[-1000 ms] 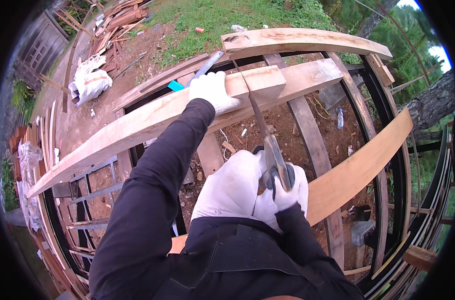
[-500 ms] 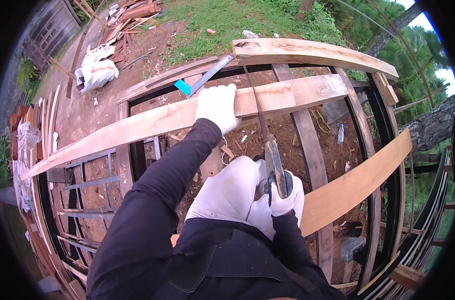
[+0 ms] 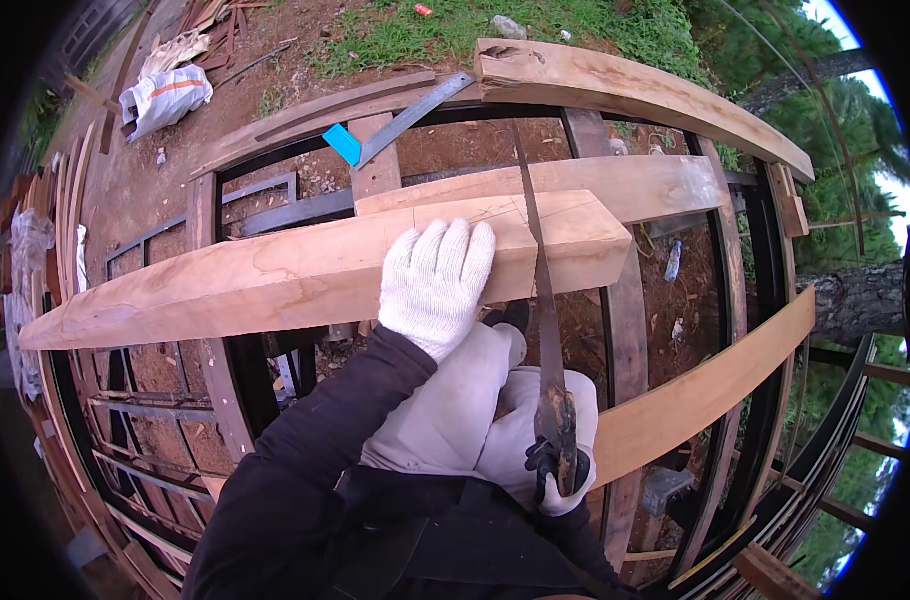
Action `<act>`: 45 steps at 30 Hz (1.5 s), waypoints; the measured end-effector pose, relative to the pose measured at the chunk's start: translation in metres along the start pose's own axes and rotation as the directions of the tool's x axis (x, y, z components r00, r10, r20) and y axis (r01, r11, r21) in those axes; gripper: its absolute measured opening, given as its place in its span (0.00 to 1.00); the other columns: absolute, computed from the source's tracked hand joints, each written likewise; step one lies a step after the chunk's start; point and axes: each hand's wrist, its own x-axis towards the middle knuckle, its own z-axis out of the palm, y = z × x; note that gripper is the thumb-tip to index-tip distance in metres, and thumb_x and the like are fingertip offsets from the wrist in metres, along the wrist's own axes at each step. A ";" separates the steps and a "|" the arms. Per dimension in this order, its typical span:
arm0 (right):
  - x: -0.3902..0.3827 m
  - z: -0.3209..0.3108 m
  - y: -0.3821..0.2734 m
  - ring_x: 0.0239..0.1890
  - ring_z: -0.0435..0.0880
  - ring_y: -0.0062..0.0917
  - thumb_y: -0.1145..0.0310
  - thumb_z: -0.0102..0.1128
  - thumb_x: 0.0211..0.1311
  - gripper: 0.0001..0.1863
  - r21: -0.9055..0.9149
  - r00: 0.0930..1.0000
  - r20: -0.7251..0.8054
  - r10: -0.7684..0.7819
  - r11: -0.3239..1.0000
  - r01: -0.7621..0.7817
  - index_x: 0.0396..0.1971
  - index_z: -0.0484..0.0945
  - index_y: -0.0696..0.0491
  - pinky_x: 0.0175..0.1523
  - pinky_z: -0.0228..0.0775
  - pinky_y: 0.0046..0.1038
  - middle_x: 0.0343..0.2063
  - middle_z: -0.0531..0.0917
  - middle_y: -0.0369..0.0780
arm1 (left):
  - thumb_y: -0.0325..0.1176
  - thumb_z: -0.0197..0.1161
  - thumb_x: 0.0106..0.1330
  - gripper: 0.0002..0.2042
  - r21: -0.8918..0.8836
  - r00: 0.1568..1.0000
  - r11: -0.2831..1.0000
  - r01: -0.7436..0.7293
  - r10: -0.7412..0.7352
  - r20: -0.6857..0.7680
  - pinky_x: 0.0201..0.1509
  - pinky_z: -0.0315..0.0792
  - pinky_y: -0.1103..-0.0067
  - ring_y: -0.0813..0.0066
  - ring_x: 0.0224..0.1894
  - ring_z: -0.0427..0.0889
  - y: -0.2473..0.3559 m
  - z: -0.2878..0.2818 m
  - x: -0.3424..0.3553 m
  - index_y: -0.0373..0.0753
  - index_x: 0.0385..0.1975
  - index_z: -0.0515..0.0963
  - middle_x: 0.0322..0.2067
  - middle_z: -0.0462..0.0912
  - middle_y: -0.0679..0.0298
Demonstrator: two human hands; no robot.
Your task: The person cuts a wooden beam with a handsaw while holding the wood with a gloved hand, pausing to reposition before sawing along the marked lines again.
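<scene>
A thick pale wooden beam (image 3: 275,265) runs from far left to the middle, its near side turned toward me. Thin lines are marked on its top near the right end. My left hand (image 3: 437,280), in a white knit glove, grips its near edge with the fingers over the top. In my right hand (image 3: 563,478), gloved in white with dark patches, is the handle of a handsaw (image 3: 548,330). The blade points away from me and crosses the beam near its right end; whether its teeth have entered the wood I cannot tell.
Behind the beam lies another timber (image 3: 655,188); a larger one (image 3: 645,95) rests farther back. A try square (image 3: 410,125) with a turquoise handle lies on the frame. A curved plank (image 3: 710,385) is at right. Dark frame members and crosspieces (image 3: 630,350) span reddish soil.
The beam has come nearer and turned, so its near side and right end show more, apart from the timber behind. My left hand has moved with it. The saw has shifted slightly right and down.
</scene>
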 end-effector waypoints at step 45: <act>0.032 0.038 -0.052 0.22 0.79 0.19 0.77 0.61 0.61 0.07 -0.072 0.986 -0.161 -0.038 0.997 0.027 0.38 0.77 0.59 0.29 0.71 0.22 0.23 0.80 0.38 | 0.54 0.70 0.48 0.37 0.043 0.844 0.989 0.140 -0.142 0.517 0.60 0.75 0.63 0.57 0.54 0.84 -0.047 -0.032 0.086 0.40 0.58 0.77 0.49 0.84 0.53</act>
